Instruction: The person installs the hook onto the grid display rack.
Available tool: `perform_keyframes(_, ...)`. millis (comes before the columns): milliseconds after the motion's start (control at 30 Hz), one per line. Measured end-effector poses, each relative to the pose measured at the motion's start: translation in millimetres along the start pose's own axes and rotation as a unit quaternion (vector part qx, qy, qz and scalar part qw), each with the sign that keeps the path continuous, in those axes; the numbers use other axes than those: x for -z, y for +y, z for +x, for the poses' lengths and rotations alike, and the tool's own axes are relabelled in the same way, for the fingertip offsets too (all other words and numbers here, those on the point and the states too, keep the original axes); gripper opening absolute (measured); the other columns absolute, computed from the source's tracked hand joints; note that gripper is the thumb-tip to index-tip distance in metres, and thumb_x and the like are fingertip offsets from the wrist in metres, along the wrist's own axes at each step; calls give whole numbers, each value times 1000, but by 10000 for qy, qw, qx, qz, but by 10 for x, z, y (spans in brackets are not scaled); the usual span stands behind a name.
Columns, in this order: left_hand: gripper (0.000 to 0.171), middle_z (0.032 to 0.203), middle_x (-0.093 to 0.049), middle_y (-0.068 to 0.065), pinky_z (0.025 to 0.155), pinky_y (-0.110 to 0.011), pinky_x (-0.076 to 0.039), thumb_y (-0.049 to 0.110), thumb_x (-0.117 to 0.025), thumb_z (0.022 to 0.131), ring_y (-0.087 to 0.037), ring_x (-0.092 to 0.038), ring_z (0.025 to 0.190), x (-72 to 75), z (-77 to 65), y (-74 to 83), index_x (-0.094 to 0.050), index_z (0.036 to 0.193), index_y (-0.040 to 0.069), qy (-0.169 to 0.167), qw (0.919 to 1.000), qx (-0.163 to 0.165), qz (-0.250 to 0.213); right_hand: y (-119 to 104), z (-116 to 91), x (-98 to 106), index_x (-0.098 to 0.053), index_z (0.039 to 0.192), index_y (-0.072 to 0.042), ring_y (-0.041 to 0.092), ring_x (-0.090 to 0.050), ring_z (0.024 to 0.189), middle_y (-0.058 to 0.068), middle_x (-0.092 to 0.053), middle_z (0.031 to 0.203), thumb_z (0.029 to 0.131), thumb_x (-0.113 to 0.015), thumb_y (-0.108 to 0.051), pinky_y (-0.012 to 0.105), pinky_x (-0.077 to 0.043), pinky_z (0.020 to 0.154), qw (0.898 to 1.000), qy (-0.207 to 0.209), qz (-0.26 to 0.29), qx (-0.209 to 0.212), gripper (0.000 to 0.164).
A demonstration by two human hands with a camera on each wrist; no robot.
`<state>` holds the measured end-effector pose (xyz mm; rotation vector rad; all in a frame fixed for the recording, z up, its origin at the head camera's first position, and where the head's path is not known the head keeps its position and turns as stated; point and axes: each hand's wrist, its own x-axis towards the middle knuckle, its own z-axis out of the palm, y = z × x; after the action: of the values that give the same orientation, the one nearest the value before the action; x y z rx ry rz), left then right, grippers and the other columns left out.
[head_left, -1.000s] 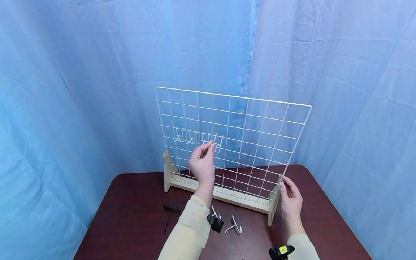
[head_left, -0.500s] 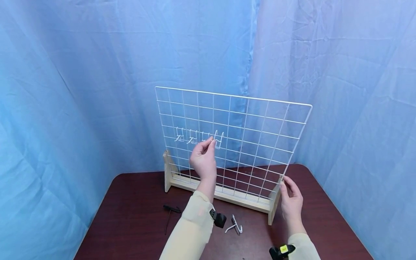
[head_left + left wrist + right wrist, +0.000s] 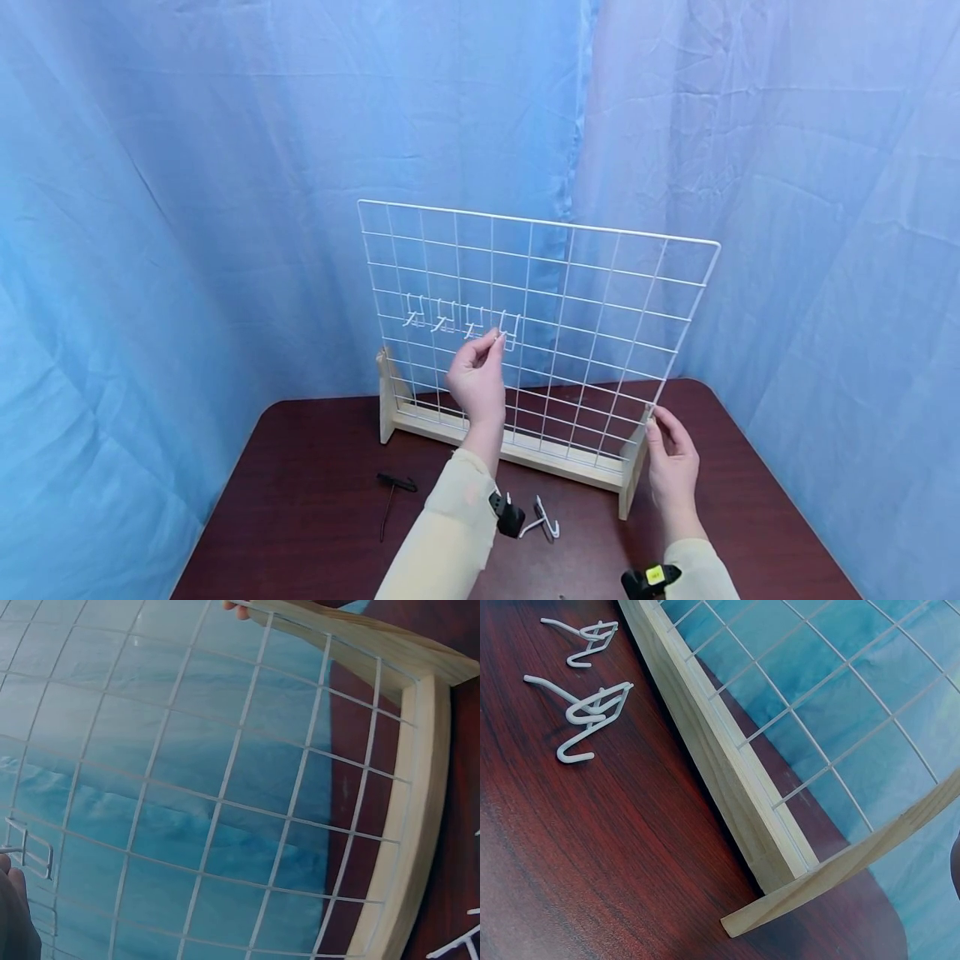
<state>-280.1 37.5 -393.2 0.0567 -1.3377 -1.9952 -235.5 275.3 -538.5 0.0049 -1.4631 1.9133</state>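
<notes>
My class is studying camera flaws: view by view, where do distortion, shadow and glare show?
Left wrist: the wire grid and wooden base look bowed, and the left hand is dark. Right wrist: pale sheen on the tabletop, lower left. Head: fairly even light, no strong glare.

We look down at a white wire grid upright in a wooden stand on a dark red tabletop. Three white hooks hang in a row; beside them, our left hand pinches a fourth hook at the wires. Our right hand grips the grid's right edge by the stand's upright. Nearer us lie a black hook and a loose white hook.
</notes>
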Motion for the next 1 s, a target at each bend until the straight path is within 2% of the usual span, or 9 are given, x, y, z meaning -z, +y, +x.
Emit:
perform_keyframes(167, 18, 100, -72, -23, 79, -24, -57, -9, -77, 79, -37, -70, 93, 84, -77, -114, -73, 96, -9, -92, 9996, 256, -30, 14, 1, 8, -58, 126, 13, 5, -63, 99, -5, -70, 109, 95, -57, 9, 13, -49, 84, 10000, 13, -25, -68, 31)
perform_keyframes(367, 19, 101, -72, -22, 79, -25, -58, -7, -76, 81, -35, -71, 94, 174, -144, -226, -73, 100, -8, -165, 9983, 510, 219, 20, 0, 18, -58, 126, 12, 5, -63, 99, -5, -70, 109, 95, -57, 8, 13, -49, 84, 9999, 39, -80, -121, 31)
perform_keyframes(567, 15, 96, -74, -17, 78, -24, -58, -4, -77, 82, -29, -72, 90, 304, -206, -384, -75, 96, -3, -166, 9974, 544, 450, 3, -1, 6, -61, 125, 10, 5, -63, 99, 0, -70, 111, 95, -58, 8, 13, -49, 85, 10000, 31, -14, -68, 30)
perform_keyframes(1000, 10, 92, -74, -16, 75, -20, -57, -2, -76, 83, -28, -72, 86, 574, -367, -674, -76, 93, -3, -250, 9941, 593, 869, 12, 7, 10, -60, 125, 11, 6, -62, 100, -1, -70, 111, 95, -58, 7, 14, -49, 85, 10000, -7, -22, 0, 30)
